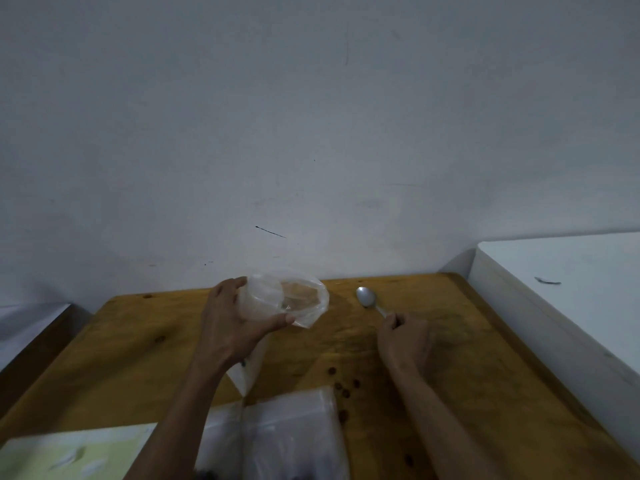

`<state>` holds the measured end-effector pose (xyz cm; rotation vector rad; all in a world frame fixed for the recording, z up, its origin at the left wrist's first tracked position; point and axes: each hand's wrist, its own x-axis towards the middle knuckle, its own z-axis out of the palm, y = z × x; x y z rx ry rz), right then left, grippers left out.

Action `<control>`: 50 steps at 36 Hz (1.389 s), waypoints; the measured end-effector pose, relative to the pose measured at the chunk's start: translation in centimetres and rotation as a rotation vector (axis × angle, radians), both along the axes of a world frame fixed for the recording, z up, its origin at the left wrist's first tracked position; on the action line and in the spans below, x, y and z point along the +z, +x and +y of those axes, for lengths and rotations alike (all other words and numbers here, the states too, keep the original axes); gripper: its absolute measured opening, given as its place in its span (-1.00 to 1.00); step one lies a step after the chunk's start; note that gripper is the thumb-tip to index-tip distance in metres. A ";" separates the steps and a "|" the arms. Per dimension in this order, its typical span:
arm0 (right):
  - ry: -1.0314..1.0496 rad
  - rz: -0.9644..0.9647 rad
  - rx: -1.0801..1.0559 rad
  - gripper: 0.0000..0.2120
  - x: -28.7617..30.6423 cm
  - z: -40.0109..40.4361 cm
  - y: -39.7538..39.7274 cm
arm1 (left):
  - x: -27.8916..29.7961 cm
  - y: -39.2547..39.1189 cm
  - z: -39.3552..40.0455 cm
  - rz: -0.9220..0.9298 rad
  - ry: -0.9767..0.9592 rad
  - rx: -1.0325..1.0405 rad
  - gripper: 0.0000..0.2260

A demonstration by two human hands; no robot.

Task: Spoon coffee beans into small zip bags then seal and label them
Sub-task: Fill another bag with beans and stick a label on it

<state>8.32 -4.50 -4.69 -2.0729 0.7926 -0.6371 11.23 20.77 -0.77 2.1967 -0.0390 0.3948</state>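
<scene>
My left hand (235, 323) grips a clear plastic zip bag (291, 299) above the far middle of the wooden table (450, 375), holding its mouth wide open toward the right. My right hand (403, 337) is curled round the handle of a metal spoon (367, 297) whose empty bowl points away from me, low over the table to the right of the bag. Several dark coffee beans (346, 389) lie loose on the table near me. A stack of clear plastic bags (291, 438) lies at the near edge, partly behind my left forearm.
A pale yellow-green sheet (76, 455) lies at the near left corner. A white flat surface (571, 289) adjoins the table on the right, with a small dark item (547, 280) on it. A plain wall stands right behind the table.
</scene>
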 end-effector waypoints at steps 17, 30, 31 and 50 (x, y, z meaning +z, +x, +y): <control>-0.223 0.252 0.022 -0.75 0.0 -0.3 -0.1 | 1.2 -1.6 -1.2 -0.125 -0.037 0.009 0.04; 0.042 -0.221 0.850 -0.65 9.4 8.0 -4.5 | 3.1 -4.1 -1.8 -0.142 -0.130 0.031 0.03; 0.037 -0.226 0.844 -0.71 9.4 8.2 -4.5 | 3.3 -4.6 -1.8 -0.142 -0.144 0.024 0.05; 0.501 -0.257 1.065 -0.84 11.9 9.6 -6.9 | 6.2 -11.3 2.3 -0.030 -0.815 -0.245 -0.83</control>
